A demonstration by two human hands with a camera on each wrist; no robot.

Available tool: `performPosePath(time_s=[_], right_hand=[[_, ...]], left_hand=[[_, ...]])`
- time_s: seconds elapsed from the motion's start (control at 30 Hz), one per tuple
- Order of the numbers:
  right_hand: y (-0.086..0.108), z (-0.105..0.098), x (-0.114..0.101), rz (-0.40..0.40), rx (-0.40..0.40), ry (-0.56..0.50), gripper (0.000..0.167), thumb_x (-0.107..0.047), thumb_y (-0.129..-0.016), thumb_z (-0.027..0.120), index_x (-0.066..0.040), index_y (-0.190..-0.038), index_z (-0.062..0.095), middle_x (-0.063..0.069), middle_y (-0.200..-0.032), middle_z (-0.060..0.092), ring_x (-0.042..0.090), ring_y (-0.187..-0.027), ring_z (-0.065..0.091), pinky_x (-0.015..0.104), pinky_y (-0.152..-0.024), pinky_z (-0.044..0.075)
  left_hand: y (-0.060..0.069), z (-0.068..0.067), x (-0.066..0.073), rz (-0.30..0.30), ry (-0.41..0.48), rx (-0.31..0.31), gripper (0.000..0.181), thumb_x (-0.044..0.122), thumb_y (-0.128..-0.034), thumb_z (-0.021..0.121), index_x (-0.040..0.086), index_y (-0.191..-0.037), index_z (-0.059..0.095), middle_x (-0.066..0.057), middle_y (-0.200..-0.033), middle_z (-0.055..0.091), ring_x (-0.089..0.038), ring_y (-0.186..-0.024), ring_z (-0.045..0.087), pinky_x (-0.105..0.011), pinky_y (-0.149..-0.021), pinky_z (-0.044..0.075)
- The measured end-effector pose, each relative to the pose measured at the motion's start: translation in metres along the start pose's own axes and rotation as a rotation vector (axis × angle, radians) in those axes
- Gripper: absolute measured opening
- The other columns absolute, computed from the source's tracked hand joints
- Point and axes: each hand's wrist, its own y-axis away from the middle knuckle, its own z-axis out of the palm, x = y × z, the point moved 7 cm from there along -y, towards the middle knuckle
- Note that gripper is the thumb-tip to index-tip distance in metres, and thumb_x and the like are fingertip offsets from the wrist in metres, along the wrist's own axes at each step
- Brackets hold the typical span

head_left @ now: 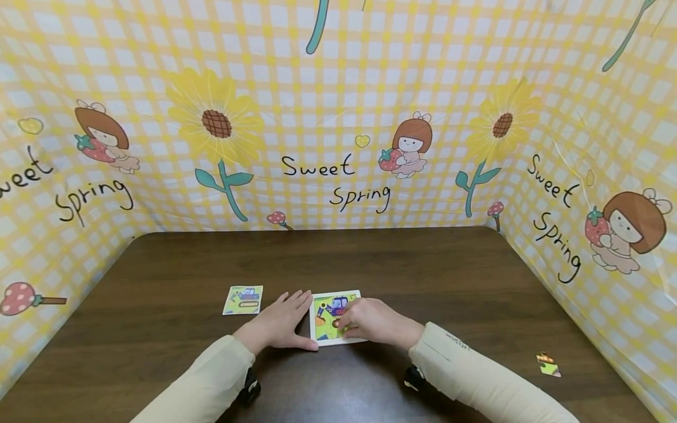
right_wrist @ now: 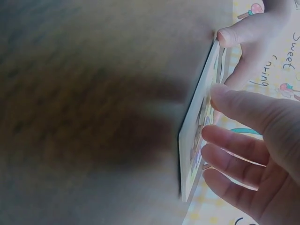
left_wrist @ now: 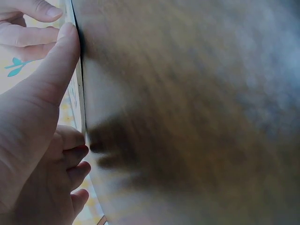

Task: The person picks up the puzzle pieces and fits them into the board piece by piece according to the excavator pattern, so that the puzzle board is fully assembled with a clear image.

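Observation:
A jigsaw puzzle (head_left: 324,330) with a blue digger on a green ground lies in a white-rimmed tray (head_left: 312,322) at the table's middle. Along the tray's left side rests my left hand (head_left: 279,322), fingers stretched away from me and thumb at the near left corner. My right hand (head_left: 374,322) reaches over the tray's right part and covers some of the puzzle. In the right wrist view, its thumb (right_wrist: 239,107) and bent fingers are apart, tips at the puzzle's surface, with no piece visible between them.
A square picture card (head_left: 243,301) with a similar digger lies left of the left hand. Far to the right, a small loose puzzle bit (head_left: 548,365) sits on the brown table (head_left: 423,264); whether it is one piece or more, I cannot tell. Patterned cloth (head_left: 338,117) surrounds the table.

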Motion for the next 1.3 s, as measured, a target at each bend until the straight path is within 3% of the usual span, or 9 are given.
performPosePath(time_s=[0.57,0.83,1.03,1.3], right_hand=[[-0.003,0.001,-0.007,-0.033,-0.019,0.062,0.007,-0.022,-0.081,0.072,-0.018,-0.087,0.074,-0.009,-0.085,0.065,0.002,-0.079,0.055,0.016,-0.068,0.046],[0.004,0.002,0.0,0.004,-0.01,-0.022,0.016,-0.022,-0.08,0.073,-0.018,-0.095,0.074,-0.008,-0.092,0.064,0.002,-0.085,0.055,0.016,-0.07,0.046],[0.029,-0.005,0.026,0.136,0.025,-0.148,0.023,-0.022,-0.08,0.073,-0.013,-0.101,0.072,-0.006,-0.092,0.063,0.004,-0.077,0.054,0.019,-0.067,0.046],[0.092,-0.021,0.065,0.272,0.087,-0.217,0.027,-0.017,-0.08,0.072,-0.006,-0.105,0.068,0.001,-0.095,0.063,0.014,-0.086,0.059,0.031,-0.073,0.049]], left_hand=[[-0.001,-0.001,0.0,0.003,0.011,0.006,0.102,0.067,-0.0737,0.059,-0.004,-0.141,0.03,-0.016,-0.146,0.027,-0.031,-0.135,0.022,-0.047,-0.107,0.015],[-0.001,0.001,0.0,0.0,0.005,-0.002,0.103,0.068,-0.0736,0.058,-0.004,-0.142,0.029,-0.016,-0.147,0.026,-0.031,-0.135,0.021,-0.047,-0.107,0.015],[-0.001,0.002,0.0,0.005,-0.003,-0.005,0.104,0.069,-0.0733,0.056,-0.003,-0.142,0.028,-0.016,-0.147,0.025,-0.031,-0.135,0.02,-0.047,-0.107,0.014],[-0.002,0.002,-0.002,-0.001,0.001,-0.01,0.104,0.07,-0.0732,0.057,-0.002,-0.143,0.028,-0.015,-0.147,0.025,-0.03,-0.135,0.02,-0.046,-0.108,0.014]])
